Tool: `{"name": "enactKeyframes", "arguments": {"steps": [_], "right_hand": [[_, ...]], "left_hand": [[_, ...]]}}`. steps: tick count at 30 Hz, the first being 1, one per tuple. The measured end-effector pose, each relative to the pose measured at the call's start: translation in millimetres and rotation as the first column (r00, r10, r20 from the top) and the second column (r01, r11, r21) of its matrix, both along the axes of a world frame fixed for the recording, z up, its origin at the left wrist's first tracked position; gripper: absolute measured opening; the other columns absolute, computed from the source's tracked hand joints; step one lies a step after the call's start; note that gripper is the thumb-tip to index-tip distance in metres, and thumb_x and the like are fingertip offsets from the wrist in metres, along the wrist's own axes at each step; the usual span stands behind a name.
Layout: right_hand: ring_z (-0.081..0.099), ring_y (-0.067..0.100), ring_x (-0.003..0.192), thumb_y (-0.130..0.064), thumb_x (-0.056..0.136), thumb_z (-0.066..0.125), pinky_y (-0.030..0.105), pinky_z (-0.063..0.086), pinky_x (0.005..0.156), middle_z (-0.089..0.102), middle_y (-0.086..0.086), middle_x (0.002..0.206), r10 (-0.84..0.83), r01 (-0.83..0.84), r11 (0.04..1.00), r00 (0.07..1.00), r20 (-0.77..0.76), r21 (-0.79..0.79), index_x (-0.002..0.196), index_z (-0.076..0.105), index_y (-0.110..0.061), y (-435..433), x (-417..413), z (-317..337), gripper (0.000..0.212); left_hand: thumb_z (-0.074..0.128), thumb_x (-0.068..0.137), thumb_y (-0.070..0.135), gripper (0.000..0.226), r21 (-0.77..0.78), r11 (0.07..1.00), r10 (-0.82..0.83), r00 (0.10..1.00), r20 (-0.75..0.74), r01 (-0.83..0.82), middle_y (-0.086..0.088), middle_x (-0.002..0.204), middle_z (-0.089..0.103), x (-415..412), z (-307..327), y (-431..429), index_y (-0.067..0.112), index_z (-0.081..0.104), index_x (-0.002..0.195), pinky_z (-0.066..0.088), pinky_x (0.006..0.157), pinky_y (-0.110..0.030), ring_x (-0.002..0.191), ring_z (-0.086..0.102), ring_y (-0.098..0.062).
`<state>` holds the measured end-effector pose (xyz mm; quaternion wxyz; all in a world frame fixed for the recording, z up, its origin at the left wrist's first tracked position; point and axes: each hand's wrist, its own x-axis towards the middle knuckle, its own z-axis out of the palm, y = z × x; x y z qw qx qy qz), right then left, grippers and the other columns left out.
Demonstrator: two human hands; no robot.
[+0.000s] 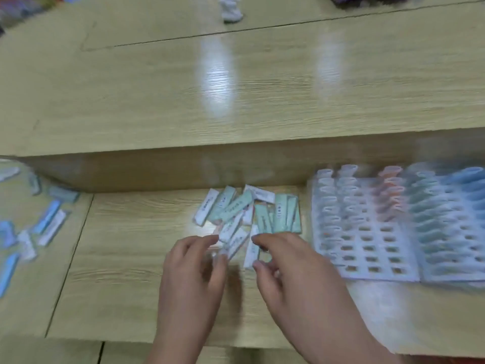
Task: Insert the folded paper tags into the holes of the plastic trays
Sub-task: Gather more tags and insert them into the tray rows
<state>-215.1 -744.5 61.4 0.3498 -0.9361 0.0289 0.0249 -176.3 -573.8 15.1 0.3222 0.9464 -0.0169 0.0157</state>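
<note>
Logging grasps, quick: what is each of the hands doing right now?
Left hand: pinches a white folded paper tag.
Right hand: pinches a second white folded paper tag.

Two hands (194, 261), two plastic trays (380, 277), roughly a dozen tags (284, 214) centre, perhaps eight left

A person's left hand (194, 266) and right hand (286, 264), both bare, are seen with uncovered forearms (341, 324) that run to the near edge of the frame. The fingernails (258, 264) appear short and plain, though motion blur softens the detail.
</note>
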Motion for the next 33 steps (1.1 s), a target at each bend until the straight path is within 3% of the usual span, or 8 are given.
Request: {"name": "enactKeyframes", "arguments": {"steps": [2,5,12,16,19,25,29,33], "right_hand": [[0.054,0.013,0.109,-0.044,0.096,0.049,0.031,0.049,0.088,0.037,-0.01,0.125,-0.05,0.032,0.988,0.992,-0.113,-0.153,0.136,0.033,-0.036,20.6,6.8,-12.8,0.043],[0.042,0.021,0.116,-0.043,0.09,0.06,0.031,0.045,0.091,0.032,0.0,0.128,-0.161,0.09,0.943,0.966,-0.202,-0.322,0.134,0.036,-0.025,24.7,7.5,-26.3,0.053],[0.057,0.025,0.104,-0.05,0.072,0.079,0.028,0.043,0.071,0.047,0.007,0.123,-0.24,0.174,0.91,0.961,-0.135,-0.377,0.122,0.048,-0.017,25.8,10.8,-40.5,0.067],[0.056,0.022,0.097,-0.062,0.071,0.073,0.029,0.044,0.071,0.046,0.0,0.11,-0.257,0.198,0.914,0.958,-0.129,-0.354,0.115,0.049,-0.021,32.2,18.4,-44.1,0.064],[0.054,0.017,0.099,-0.064,0.073,0.071,0.028,0.045,0.075,0.042,-0.007,0.11,-0.25,0.199,0.943,0.953,-0.174,-0.266,0.117,0.054,-0.028,28.8,18.5,-48.3,0.059],[0.047,0.009,0.082,-0.03,0.09,0.066,0.021,0.034,0.066,0.024,-0.013,0.107,-0.154,0.116,0.969,0.973,-0.171,-0.218,0.124,0.056,-0.029,10.7,12.0,-49.9,0.035],[0.058,0.015,0.089,-0.017,0.091,0.061,0.026,0.033,0.057,0.037,-0.006,0.116,-0.056,-0.008,0.94,0.983,-0.176,-0.341,0.114,0.045,-0.029,10.2,11.5,-39.9,0.03],[0.057,0.018,0.092,-0.024,0.098,0.05,0.033,0.042,0.058,0.048,-0.008,0.111,0.072,-0.109,0.951,0.988,-0.135,-0.288,0.112,0.039,-0.034,7.5,-2.7,-21.0,0.02]], "left_hand": [[0.082,0.077,0.018,0.033,0.017,1.0,-0.011,0.999,-0.04,0.012,0.004,0.105,0.059,0.0,-6.6,11.7,0.02,0.073,0.109,0.047,0.09,-0.037,0.101,0.059,-0.023],[0.08,0.078,0.034,0.032,0.018,0.999,-0.031,0.994,-0.105,0.033,0.011,0.105,0.054,2.1,-14.0,17.4,0.025,0.072,0.107,0.038,0.086,-0.027,0.104,0.053,-0.017],[0.078,0.078,0.032,0.02,0.048,0.998,-0.027,0.995,-0.096,0.032,0.016,0.097,0.048,8.6,-21.9,18.4,0.028,0.065,0.093,0.033,0.072,-0.02,0.093,0.042,-0.007],[0.074,0.083,0.025,0.02,-0.156,0.982,0.081,0.982,-0.172,-0.108,0.015,0.077,0.063,12.5,-21.0,30.3,0.037,0.057,0.081,0.049,0.061,-0.027,0.073,0.06,-0.004],[0.075,0.085,0.024,0.024,-0.323,0.925,0.127,0.966,-0.226,-0.198,0.023,0.08,0.068,13.2,-19.0,35.7,0.044,0.06,0.086,0.05,0.06,-0.016,0.071,0.064,0.0],[0.074,0.088,0.019,0.02,-0.509,0.806,0.166,0.942,-0.292,-0.301,0.013,0.082,0.073,9.6,-16.6,30.2,0.038,0.069,0.085,0.053,0.065,-0.022,0.076,0.07,-0.009],[0.073,0.089,0.014,0.015,-0.583,0.755,0.203,0.952,-0.227,-0.3,0.01,0.084,0.074,7.8,-6.1,19.6,0.028,0.072,0.091,0.051,0.063,-0.009,0.077,0.071,-0.007],[0.073,0.084,0.018,0.018,-0.681,0.701,0.201,0.975,-0.098,-0.213,-0.001,0.089,0.074,10.4,14.3,0.3,0.028,0.069,0.099,0.056,0.07,-0.018,0.081,0.071,-0.017]]}}
